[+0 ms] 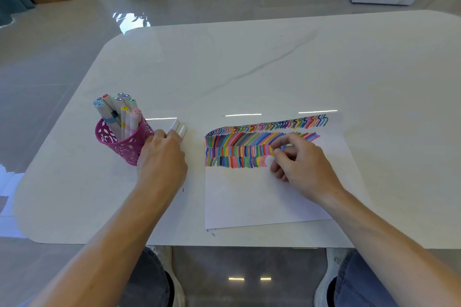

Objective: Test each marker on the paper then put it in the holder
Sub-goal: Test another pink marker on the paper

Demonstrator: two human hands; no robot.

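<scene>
At three o'clock, on colour-striped white paper (249, 197), the right hand (301, 169) pinches a white plastic marker (269, 161): probably light, slick, best held mid-barrel. At nine o'clock, beside the pink perforated holder (124, 147), the left hand (162, 159) touches two white markers (179, 129), grip unclear.

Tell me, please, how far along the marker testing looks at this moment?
Well along. Done: many markers stand in the pink holder, and rows of strokes fill the paper's top. In hand: the right hand pinches one marker at the lower rows' end. Left: two loose markers lie on the table at the left hand's fingertips.
</scene>
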